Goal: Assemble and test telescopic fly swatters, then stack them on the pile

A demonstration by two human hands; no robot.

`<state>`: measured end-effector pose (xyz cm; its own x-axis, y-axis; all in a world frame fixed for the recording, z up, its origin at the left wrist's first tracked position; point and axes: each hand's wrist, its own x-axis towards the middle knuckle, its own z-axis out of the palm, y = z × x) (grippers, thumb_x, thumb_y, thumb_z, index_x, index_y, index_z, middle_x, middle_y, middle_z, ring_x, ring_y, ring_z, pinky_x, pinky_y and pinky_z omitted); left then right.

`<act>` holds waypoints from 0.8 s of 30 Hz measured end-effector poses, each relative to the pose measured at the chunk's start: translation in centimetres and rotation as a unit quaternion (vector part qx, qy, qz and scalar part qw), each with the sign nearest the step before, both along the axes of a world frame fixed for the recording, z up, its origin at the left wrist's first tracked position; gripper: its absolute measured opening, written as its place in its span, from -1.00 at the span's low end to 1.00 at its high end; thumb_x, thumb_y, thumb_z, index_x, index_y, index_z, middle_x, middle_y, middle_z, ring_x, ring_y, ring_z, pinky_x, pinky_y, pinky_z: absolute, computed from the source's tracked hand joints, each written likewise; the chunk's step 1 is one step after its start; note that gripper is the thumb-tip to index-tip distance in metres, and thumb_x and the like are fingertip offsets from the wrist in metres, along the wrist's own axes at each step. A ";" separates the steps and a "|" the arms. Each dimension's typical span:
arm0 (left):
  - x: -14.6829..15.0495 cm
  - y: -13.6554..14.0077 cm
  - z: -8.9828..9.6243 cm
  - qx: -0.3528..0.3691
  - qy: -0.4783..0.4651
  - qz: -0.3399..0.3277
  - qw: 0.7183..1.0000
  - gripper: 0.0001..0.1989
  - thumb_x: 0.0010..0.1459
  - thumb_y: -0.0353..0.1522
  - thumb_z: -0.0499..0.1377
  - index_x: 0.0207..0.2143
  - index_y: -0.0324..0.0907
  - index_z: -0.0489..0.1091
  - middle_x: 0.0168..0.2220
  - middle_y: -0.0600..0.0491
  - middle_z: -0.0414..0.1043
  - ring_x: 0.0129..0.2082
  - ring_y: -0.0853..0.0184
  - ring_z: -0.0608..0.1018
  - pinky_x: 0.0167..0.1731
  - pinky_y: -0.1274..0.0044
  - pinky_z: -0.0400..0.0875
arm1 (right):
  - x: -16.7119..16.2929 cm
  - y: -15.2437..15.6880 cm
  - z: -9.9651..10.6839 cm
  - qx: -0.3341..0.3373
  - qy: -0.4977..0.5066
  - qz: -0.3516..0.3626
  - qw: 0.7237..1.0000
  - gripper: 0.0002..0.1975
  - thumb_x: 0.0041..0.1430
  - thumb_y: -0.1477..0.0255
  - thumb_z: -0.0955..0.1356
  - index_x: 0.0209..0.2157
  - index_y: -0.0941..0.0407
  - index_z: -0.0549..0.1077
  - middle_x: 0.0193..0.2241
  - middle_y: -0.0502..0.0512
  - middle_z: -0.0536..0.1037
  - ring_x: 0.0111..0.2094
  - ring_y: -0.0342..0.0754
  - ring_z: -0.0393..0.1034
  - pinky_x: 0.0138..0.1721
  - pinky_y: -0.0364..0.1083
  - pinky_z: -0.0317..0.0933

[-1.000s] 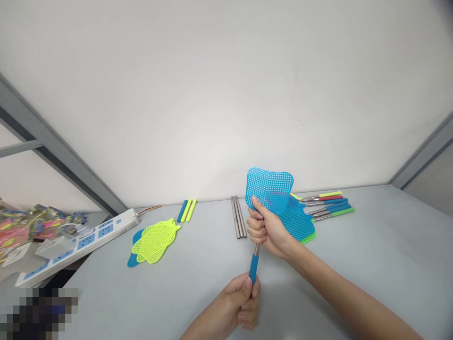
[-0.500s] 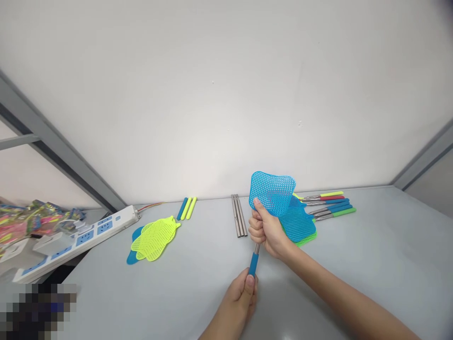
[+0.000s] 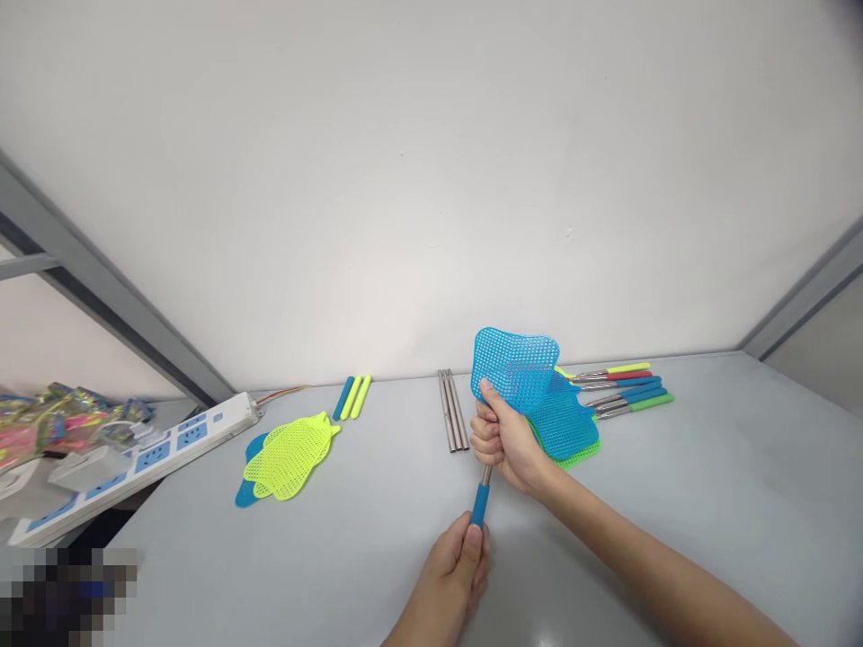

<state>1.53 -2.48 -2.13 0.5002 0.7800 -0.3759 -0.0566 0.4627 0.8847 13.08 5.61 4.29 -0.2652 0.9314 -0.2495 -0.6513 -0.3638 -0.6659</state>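
A blue fly swatter (image 3: 516, 364) with a perforated head is held upright between my hands over the table. My left hand (image 3: 450, 571) is closed around its blue grip sleeve (image 3: 480, 505). My right hand (image 3: 507, 442) is wrapped around the neck, just below the swatter head, thumb pressed along it. A short bit of metal rod (image 3: 486, 474) shows between the hands. Behind the right hand lie several finished-looking swatters (image 3: 567, 429) in blue and green, with metal rods and coloured grips (image 3: 640, 394) pointing right.
Loose metal rods (image 3: 453, 412) lie left of my right hand. Farther left are blue and yellow grip sleeves (image 3: 356, 397) and a pile of yellow and blue swatter heads (image 3: 289, 456). A white power strip (image 3: 202, 436) and plastic-wrapped items (image 3: 60, 418) lie along the left side; a wall (image 3: 418, 198) rises behind.
The whole view has shifted slightly, so things appear a little farther left. Both hands keep the same hold on the blue swatter.
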 end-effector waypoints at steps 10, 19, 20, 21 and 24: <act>0.0 -0.1 -0.9 0.038 0.009 0.002 0.999 -0.54 -0.05 0.05 -0.10 -0.51 -0.19 0.08 -0.70 0.25 -0.01 -0.81 0.61 0.01 -0.83 0.66 -0.19 | 0.4 0.4 -1.0 0.044 -0.035 0.068 0.996 -0.58 -0.05 0.08 0.22 -0.66 0.13 0.08 -0.79 -0.19 -0.01 -0.80 -0.31 -0.13 -0.80 -0.28 -0.12; -0.1 -0.2 -1.3 0.043 -0.022 -0.001 0.999 -0.57 -0.01 0.01 -0.10 -0.48 -0.20 0.09 -0.70 0.26 -0.02 -0.82 0.62 0.01 -0.85 0.68 -0.18 | 0.7 0.7 -1.4 0.124 -0.103 0.110 0.981 -0.57 0.01 0.06 0.15 -0.62 0.14 0.16 -0.74 -0.10 0.20 -0.75 -0.23 0.13 -0.69 -0.18 0.14; -0.1 -0.2 -1.4 0.041 -0.028 -0.003 0.999 -0.57 -0.01 0.01 -0.10 -0.48 -0.19 0.09 -0.70 0.26 -0.03 -0.81 0.62 0.01 -0.85 0.68 -0.18 | 0.8 0.8 -1.4 0.129 -0.107 0.114 0.979 -0.57 0.01 0.06 0.14 -0.61 0.14 0.17 -0.73 -0.09 0.23 -0.74 -0.22 0.15 -0.67 -0.17 0.15; -0.1 -0.2 -1.4 0.039 -0.033 -0.004 0.999 -0.57 -0.02 0.02 -0.09 -0.48 -0.19 0.09 -0.70 0.26 -0.03 -0.81 0.62 0.01 -0.85 0.69 -0.18 | 0.8 0.8 -1.5 0.134 -0.112 0.119 0.977 -0.57 0.02 0.05 0.12 -0.60 0.15 0.18 -0.73 -0.08 0.25 -0.74 -0.22 0.16 -0.66 -0.17 0.16; -0.1 -0.3 -1.4 0.039 -0.031 -0.002 0.999 -0.58 -0.01 0.01 -0.09 -0.48 -0.19 0.09 -0.70 0.26 -0.02 -0.82 0.61 0.02 -0.86 0.68 -0.17 | 0.9 0.9 -1.6 0.147 -0.137 0.128 0.971 -0.55 0.04 0.06 0.10 -0.59 0.16 0.22 -0.72 -0.04 0.30 -0.72 -0.21 0.20 -0.61 -0.17 0.16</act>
<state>1.42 -2.78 -3.56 0.5242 0.8035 -0.2819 -0.1101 0.3923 0.9132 14.01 6.51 2.68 -0.4588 0.8851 -0.0776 -0.3472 -0.2589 -0.9013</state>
